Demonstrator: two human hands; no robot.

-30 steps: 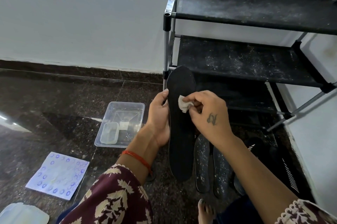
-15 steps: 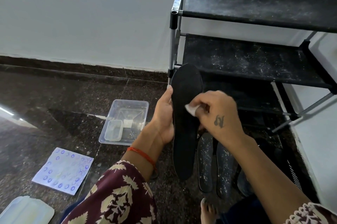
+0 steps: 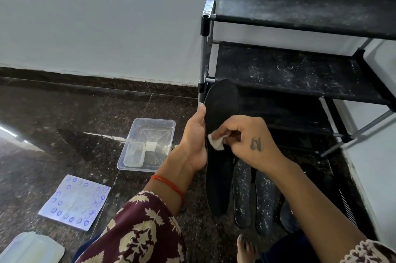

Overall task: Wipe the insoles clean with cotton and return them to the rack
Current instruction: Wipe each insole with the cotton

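Note:
My left hand (image 3: 194, 140) grips the left edge of a long black insole (image 3: 221, 108), held upright in front of the rack. A small white cotton pad (image 3: 216, 142) is pinched in my right hand (image 3: 246, 140) and pressed against the insole's middle, close to its left edge. Two dusty, white-speckled insoles (image 3: 243, 190) lie side by side on the floor below my right wrist. The black shoe rack (image 3: 300, 74) stands at the right, its fabric shelves dusted with white specks.
A clear plastic tub (image 3: 169, 125) holding a small lidded box sits on the dark stone floor to the left. A blue-dotted white sheet (image 3: 75, 201) and a pale plastic lid (image 3: 30, 248) lie at lower left. My bare toes (image 3: 246, 247) show at the bottom.
My right hand has dragged the cotton down the insole and toward its left edge. The view has shifted slightly; my left hand keeps the same hold.

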